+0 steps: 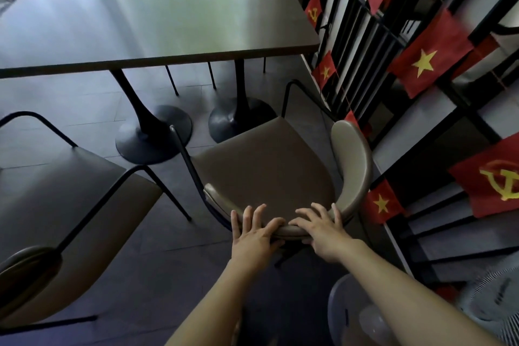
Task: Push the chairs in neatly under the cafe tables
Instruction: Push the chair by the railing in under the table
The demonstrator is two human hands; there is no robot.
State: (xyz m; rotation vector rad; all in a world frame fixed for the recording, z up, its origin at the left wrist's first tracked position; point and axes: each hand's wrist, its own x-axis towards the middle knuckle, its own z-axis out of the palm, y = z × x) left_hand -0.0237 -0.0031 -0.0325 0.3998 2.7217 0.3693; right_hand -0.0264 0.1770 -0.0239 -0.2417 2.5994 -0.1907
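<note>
Trouble on the left would come from the second chair (70, 222), which stands pulled out near the one in hand; its dark leg splays toward the gap between them, and a push that drifts left could hook one frame on the other. Next over, the two pedestal bases (154, 135) of the cafe table (146, 22) sit on the floor straight ahead, so the front legs of the brown chair (266, 166) may strike them if it goes in off-line and stops crooked.

The chair itself stands clear of the table edge, seat wholly outside it, its curved backrest nearest the person. The left hand (257, 236) lies on the backrest rim with fingers spread and thumb hooked over the top; the right hand (323, 229) rests beside it, fingers fanned flat, pressing rather than clasping. With so loose a hold, an uneven shove would likely swivel the chair.

Rightmost, the black railing (362, 36) hung with red flags (429, 62) runs close along the chair's armrest, which could scrape or snag.
</note>
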